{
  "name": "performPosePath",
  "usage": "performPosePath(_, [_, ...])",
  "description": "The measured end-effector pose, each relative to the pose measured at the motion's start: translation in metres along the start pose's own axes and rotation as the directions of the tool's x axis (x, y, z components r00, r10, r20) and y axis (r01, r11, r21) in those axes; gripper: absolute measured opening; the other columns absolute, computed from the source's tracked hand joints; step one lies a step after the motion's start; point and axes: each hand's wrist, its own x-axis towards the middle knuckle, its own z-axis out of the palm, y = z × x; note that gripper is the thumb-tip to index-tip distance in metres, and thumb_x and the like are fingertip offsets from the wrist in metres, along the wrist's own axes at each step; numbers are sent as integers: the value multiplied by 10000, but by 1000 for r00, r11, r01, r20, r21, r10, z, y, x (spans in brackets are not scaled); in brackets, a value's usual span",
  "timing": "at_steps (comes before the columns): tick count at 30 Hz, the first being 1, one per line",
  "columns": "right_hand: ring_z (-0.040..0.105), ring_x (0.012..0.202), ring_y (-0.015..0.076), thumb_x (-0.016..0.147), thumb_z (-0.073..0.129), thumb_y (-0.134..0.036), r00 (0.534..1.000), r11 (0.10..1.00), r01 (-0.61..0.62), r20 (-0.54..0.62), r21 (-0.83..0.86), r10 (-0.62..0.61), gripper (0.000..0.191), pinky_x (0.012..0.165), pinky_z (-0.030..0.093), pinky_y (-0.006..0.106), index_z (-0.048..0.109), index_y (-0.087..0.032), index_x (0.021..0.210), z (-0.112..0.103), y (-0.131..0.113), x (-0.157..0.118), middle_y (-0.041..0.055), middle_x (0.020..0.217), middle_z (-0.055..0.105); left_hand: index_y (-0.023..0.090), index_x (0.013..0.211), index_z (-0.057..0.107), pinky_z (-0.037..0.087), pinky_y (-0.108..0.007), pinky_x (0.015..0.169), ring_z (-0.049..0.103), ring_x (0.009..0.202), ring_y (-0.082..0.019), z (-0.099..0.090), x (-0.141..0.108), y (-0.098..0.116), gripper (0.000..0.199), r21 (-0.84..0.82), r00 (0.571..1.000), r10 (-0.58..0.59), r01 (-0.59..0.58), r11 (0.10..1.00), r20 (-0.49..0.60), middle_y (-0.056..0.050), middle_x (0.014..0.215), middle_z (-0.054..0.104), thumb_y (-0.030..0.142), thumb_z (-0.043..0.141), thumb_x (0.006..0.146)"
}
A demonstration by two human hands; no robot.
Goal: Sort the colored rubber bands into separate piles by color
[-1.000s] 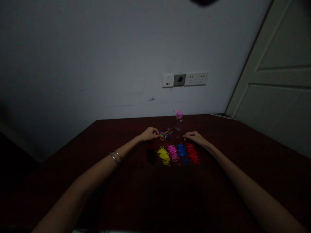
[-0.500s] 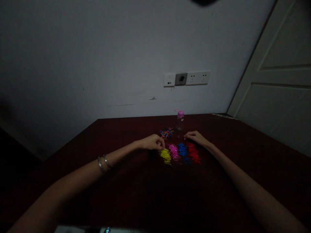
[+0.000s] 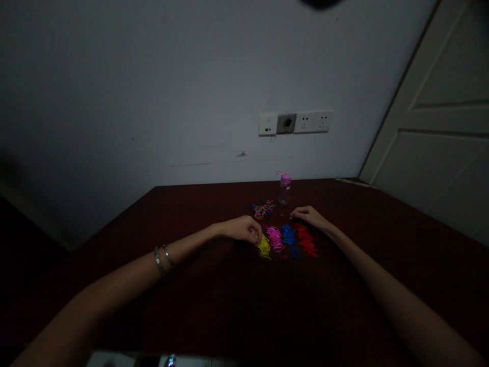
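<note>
My left hand (image 3: pixel 244 229) has its fingers pinched at the upper left of a pile of thin yellow string-like bands (image 3: pixel 264 248). What lies between those fingertips is too small to make out. To the right, separate piles of pink bands (image 3: pixel 275 238), blue bands (image 3: pixel 289 235) and red bands (image 3: pixel 305 240) lie side by side. Behind them sits a tangled heap of mixed-colour bands (image 3: pixel 263 209). My right hand (image 3: pixel 308 216) rests just beyond the blue and red piles, its fingers closed together and bent down; whether they hold anything is hidden.
A clear bottle with a pink lid (image 3: pixel 284 189) stands on the dark red table (image 3: pixel 206 200) behind the piles. The wall (image 3: pixel 191 102) with a row of sockets (image 3: pixel 313 122) rises at the back. A pale door (image 3: pixel 443 132) is on the right.
My left hand has moved slightly right and down, from the upper edge of the yellow pile onto it. My right hand has stayed in place.
</note>
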Motion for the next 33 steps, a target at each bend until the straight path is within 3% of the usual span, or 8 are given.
performPosePath(5, [583,779,225,688,500,-447,1000,1000,7,-12,17,-7,327,758,418,336,662,-165,653,0,0,0,58,759,673,125,761,658,281,-183,484,387,496,-55,-7,7,-13,179,-9,997,-6,5,1000,-78,36,539,488,256,576,672])
performPosePath(10, [587,780,223,683,505,-432,1000,999,-4,-24,33,5,308,755,422,325,655,-165,649,1,0,0,51,750,674,98,750,657,280,-193,480,384,494,-61,-26,18,-56,250,-43,927,-99,90,995,-363,17,548,510,317,568,670])
performPosePath(13, [589,788,223,687,499,-418,999,999,-3,-34,34,5,298,761,421,325,656,-166,651,1,0,0,53,754,674,89,725,652,280,-193,476,393,492,-66,-40,23,-87,291,-106,821,-184,150,983,-541,9,538,516,362,573,662])
performPosePath(17, [589,780,218,682,502,-413,999,999,-12,-48,37,14,295,758,422,320,657,-165,649,2,1,1,49,747,674,97,713,645,293,-198,468,410,474,-76,-50,21,-123,320,-291,631,-336,178,940,-699,6,523,530,403,570,654])
performPosePath(20, [587,756,207,681,498,-414,998,999,-16,-60,33,18,308,746,421,310,657,-153,644,2,1,0,47,730,672,106,656,645,299,-205,470,423,468,-88,-51,18,-141,326,-360,490,-392,162,919,-779,5,479,517,425,580,637])
performPosePath(23, [585,739,196,682,499,-407,998,999,-5,-59,40,7,312,729,421,296,659,-142,648,2,1,0,49,727,671,110,611,641,285,-208,460,419,456,-94,-50,16,-151,322,-409,385,-429,137,902,-817,11,426,484,428,594,620])
performPosePath(25, [586,738,194,683,502,-403,998,999,0,-61,44,3,308,725,422,292,662,-142,652,2,1,0,49,728,671,112,596,635,264,-206,444,395,433,-88,-50,17,-155,313,-422,357,-437,122,898,-826,19,403,458,419,583,632])
performPosePath(33, [592,813,202,679,538,-349,994,998,34,-103,59,-28,258,784,424,312,679,-155,771,2,0,1,49,822,677,112,601,615,222,-200,415,338,385,-68,-50,19,-163,291,-424,365,-421,75,902,-830,41,393,412,380,533,681])
